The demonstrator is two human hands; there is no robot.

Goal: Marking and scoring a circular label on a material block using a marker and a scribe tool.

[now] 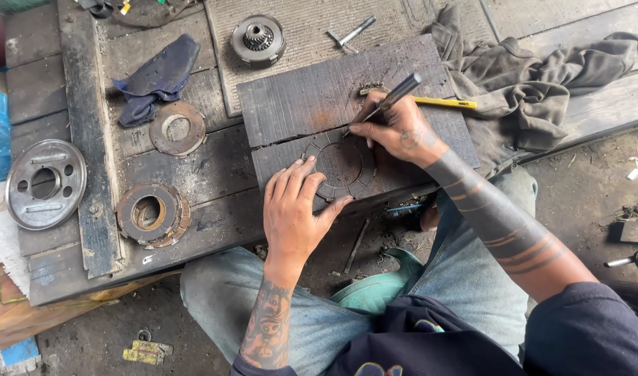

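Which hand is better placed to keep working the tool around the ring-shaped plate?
Right. The right hand grips the metal tool with its tip at the dark ring plate's upper edge, while the left hand lies flat on the plate's lower-left rim, bracing it.

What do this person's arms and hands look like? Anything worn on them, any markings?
Both hands, the left hand and right hand, are bare, with no gloves. The left forearm carries a large pictorial tattoo; the right forearm has dark band tattoos with thin gaps between them, and a small mark on the back of the hand. Dark navy sleeves are pushed up toward the elbows.
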